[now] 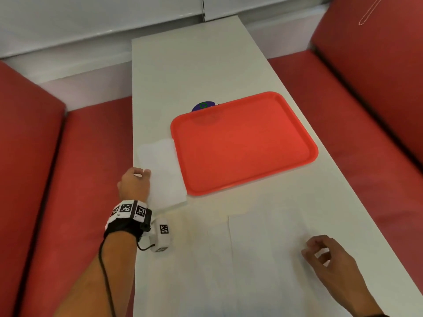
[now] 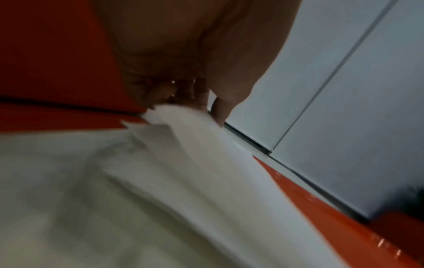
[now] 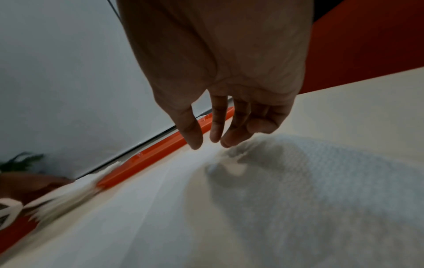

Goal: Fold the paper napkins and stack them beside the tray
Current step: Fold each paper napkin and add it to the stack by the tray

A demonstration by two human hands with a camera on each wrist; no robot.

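Observation:
A red tray lies in the middle of the white table. Against its left edge sits a stack of folded white napkins. My left hand is at the stack's near-left side. In the left wrist view this left hand pinches the edge of a folded napkin between fingers and thumb. Unfolded napkins lie flat on the table in front of the tray. My right hand hovers over their right part. The right hand has its fingers relaxed just above the textured napkin and holds nothing.
A purple round object peeks out behind the tray's far-left corner. Red bench seats flank the table on both sides, and a pale wall closes the far end. A white tagged block hangs on a cable from my left wrist.

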